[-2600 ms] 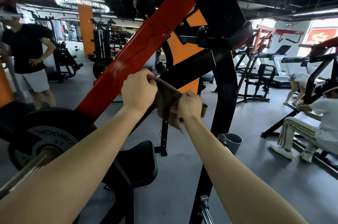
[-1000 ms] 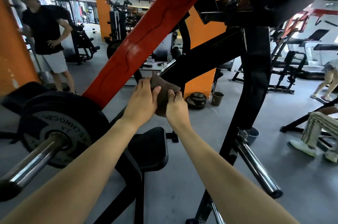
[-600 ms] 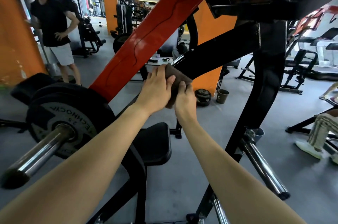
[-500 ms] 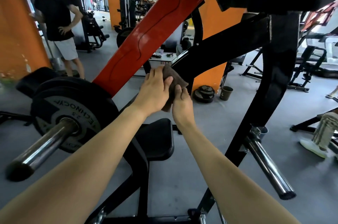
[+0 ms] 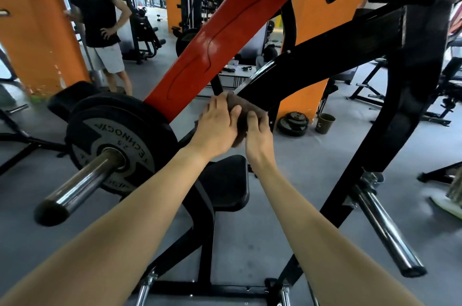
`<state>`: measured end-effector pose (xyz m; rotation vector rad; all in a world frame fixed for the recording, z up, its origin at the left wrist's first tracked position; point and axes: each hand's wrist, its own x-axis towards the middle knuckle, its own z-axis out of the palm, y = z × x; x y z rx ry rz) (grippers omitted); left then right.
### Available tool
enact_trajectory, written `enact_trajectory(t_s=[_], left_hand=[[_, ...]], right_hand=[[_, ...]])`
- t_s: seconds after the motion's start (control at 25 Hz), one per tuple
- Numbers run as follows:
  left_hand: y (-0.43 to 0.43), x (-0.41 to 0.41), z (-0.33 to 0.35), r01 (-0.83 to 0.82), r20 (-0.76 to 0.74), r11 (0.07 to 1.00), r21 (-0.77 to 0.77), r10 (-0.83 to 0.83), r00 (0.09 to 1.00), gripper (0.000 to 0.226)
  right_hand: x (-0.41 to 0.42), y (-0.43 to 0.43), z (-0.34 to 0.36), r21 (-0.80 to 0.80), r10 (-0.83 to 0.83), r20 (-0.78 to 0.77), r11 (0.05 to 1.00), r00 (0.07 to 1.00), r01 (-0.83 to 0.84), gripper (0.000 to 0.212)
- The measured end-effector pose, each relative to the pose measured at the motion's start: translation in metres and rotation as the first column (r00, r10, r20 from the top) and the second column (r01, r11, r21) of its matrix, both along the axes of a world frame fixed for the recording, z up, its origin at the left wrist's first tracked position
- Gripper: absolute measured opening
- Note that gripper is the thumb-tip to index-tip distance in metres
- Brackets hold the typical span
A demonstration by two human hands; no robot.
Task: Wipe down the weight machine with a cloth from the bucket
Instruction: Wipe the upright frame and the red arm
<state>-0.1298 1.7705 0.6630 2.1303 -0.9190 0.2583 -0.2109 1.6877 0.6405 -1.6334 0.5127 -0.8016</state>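
A brown cloth (image 5: pixel 246 111) is wrapped round the lower end of the black slanted bar (image 5: pixel 312 58) of the weight machine. My left hand (image 5: pixel 216 126) and my right hand (image 5: pixel 257 135) both grip the cloth, side by side, pressing it onto the bar. The red lever arm (image 5: pixel 225 33) runs diagonally above my left hand, down to a black weight plate (image 5: pixel 112 140) on a chrome sleeve (image 5: pixel 80 185). The black seat pad (image 5: pixel 225 183) sits below my wrists. No bucket that I can identify for certain is in view.
A person in a black shirt (image 5: pixel 100 13) stands at the back left by an orange pillar (image 5: pixel 37 23). A chrome peg (image 5: pixel 387 230) juts out at lower right from the black upright (image 5: pixel 410 95). Weight plates (image 5: pixel 293 123) and a dark cup (image 5: pixel 325 123) stand on the grey floor behind.
Both hands have slid the cloth down the black bar toward its lower end, and my view has dipped closer to the machine. Earlier the cloth was held loose between my hands.
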Motion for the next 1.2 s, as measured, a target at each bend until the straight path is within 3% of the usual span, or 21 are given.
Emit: enact_trajectory(t_s=[0.36, 0.48, 0.56, 0.72, 0.88, 1.0, 1.12, 1.2], left_hand=[[0.038, 0.006, -0.065, -0.150, -0.115, 0.989, -0.018, 0.147, 0.982, 0.049], [0.037, 0.003, -0.055, -0.174, -0.126, 0.982, 0.074, 0.182, 0.975, 0.052], [0.033, 0.001, -0.038, -0.130, -0.133, 0.984, 0.120, 0.146, 0.980, 0.055], [0.020, -0.006, -0.021, -0.059, -0.049, 0.998, 0.037, 0.061, 0.997, 0.063], [0.033, 0.000, -0.058, -0.106, -0.033, 0.994, -0.004, 0.106, 0.994, 0.071], [0.044, -0.002, -0.076, -0.153, -0.042, 0.988, 0.016, 0.154, 0.987, 0.080], [0.040, -0.009, -0.079, -0.183, -0.041, 0.983, 0.034, 0.184, 0.982, 0.090], [0.033, -0.020, -0.083, -0.236, -0.017, 0.970, 0.065, 0.237, 0.971, 0.089]], right_hand=[[0.030, 0.037, -0.076, -0.006, 0.214, -0.204, 0.976, 0.955, -0.220, 0.030], [0.028, 0.034, -0.069, -0.064, 0.183, -0.305, 0.975, 0.935, -0.212, 0.037], [0.023, 0.029, -0.057, -0.015, 0.163, -0.202, 0.985, 0.966, -0.169, 0.028], [0.021, 0.024, -0.039, 0.191, 0.052, 0.082, 0.979, 0.995, -0.067, 0.013], [0.033, 0.033, -0.057, 0.236, 0.222, 0.012, 0.947, 0.975, -0.218, 0.031], [0.041, 0.042, -0.084, 0.351, 0.383, -0.034, 0.869, 0.923, -0.348, 0.039], [0.045, 0.035, -0.093, 0.283, 0.386, -0.041, 0.889, 0.921, -0.360, 0.035], [0.044, 0.026, -0.089, 0.214, 0.294, -0.016, 0.935, 0.956, -0.284, 0.024]])
